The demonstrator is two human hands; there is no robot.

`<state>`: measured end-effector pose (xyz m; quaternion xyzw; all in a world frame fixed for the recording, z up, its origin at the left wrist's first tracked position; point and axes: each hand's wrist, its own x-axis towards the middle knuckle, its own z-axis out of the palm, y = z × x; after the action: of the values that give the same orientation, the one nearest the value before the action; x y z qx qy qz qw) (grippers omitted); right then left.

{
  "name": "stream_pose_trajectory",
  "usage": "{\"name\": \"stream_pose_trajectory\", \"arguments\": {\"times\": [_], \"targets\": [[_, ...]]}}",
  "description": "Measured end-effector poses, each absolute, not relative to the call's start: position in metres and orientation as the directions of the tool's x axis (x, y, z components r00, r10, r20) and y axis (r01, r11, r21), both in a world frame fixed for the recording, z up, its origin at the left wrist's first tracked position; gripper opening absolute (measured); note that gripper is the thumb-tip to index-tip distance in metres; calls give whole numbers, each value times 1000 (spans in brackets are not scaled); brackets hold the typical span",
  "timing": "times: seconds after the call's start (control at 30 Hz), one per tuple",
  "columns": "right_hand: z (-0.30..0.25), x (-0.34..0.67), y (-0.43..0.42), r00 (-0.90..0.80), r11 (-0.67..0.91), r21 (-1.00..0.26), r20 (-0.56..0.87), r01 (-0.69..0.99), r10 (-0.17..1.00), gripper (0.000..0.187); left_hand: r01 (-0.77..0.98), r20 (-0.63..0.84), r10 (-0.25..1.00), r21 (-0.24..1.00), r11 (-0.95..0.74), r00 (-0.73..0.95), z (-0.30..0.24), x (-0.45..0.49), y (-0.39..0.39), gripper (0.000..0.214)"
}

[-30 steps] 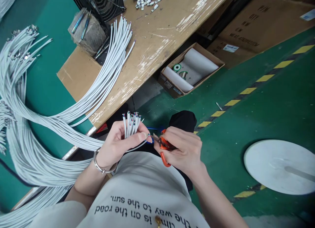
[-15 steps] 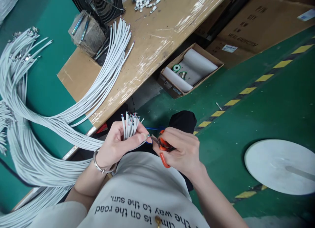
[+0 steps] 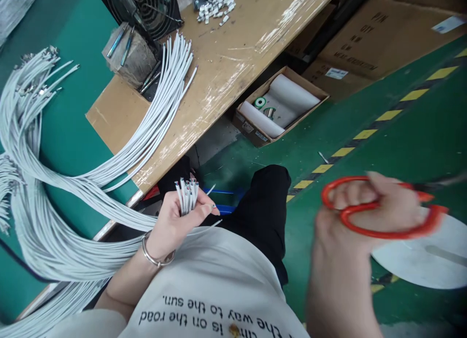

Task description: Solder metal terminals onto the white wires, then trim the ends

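My left hand is closed round a bunch of white cables, whose cut ends with small coloured wires stick up above the fingers. Thumb and index finger pinch near one cable end. Out to the right, my right hand grips orange-handled scissors, their dark blades pointing right and blurred by motion. The held cables run back left to a large looped bundle of white cables on the green tabletop. Another fan of white cables lies across the cardboard, its ends toward the black fan.
A black fan stands behind a wrapped block with metal pens on it. Small white connectors lie on the brown table. Below the edge sit an open box with solder reels and large cartons. A round white disc is at right.
My right hand has swung away to the right with the scissors, off the cable end. My left hand stays near the same place with the bunch, slightly lower.
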<state>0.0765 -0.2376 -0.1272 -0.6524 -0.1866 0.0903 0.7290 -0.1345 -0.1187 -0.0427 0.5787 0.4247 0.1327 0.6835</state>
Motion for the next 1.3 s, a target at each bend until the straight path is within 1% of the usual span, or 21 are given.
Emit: {"name": "stream_pose_trajectory", "arguments": {"times": [0.03, 0.07, 0.1, 0.13, 0.2, 0.27, 0.3, 0.37, 0.6, 1.0, 1.13, 1.2, 1.3], "targets": [[-127, 83, -241, 920, 145, -980, 179, 135, 348, 57, 301, -416, 681, 909, 289, 602, -43, -134, -118, 19], [-126, 84, -244, 911, 147, -973, 218, 176, 350, 54, 281, -399, 691, 916, 284, 602, -42, -132, -118, 19], [-124, 78, -245, 889, 139, -966, 255, 218, 381, 50, 254, -379, 699, 925, 282, 607, -41, -130, -117, 19], [-123, 68, -245, 854, 122, -955, 295, 269, 429, 44, 224, -360, 705, 933, 282, 611, -40, -128, -116, 19], [-121, 41, -241, 745, 77, -949, 288, 305, 602, 43, 184, -336, 707, 941, 285, 623, -37, -125, -115, 18], [-118, 18, -235, 625, 64, -937, 278, 343, 729, 41, 179, -335, 700, 941, 288, 631, -35, -123, -114, 19], [-117, 10, -232, 577, 68, -930, 280, 361, 767, 41, 183, -338, 698, 940, 289, 632, -34, -122, -114, 20], [-116, 4, -228, 518, 81, -915, 294, 394, 803, 40, 198, -349, 701, 936, 290, 622, -33, -122, -115, 22], [-113, 10, -225, 434, 112, -859, 360, 500, 826, 41, 228, -369, 714, 930, 290, 595, -33, -124, -115, 25], [-111, 15, -227, 370, 141, -777, 441, 614, 818, 41, 203, -387, 658, 918, 340, 646, -33, -127, -112, 21], [-111, 17, -228, 354, 144, -741, 470, 656, 808, 39, 238, -444, 626, 891, 387, 641, -33, -128, -111, 24], [-111, 18, -229, 348, 143, -730, 477, 668, 807, 39, 238, -456, 610, 882, 407, 648, -32, -128, -110, 24], [-110, 19, -229, 335, 141, -726, 469, 673, 817, 38, 239, -447, 611, 888, 393, 653, -32, -126, -109, 24]]}}
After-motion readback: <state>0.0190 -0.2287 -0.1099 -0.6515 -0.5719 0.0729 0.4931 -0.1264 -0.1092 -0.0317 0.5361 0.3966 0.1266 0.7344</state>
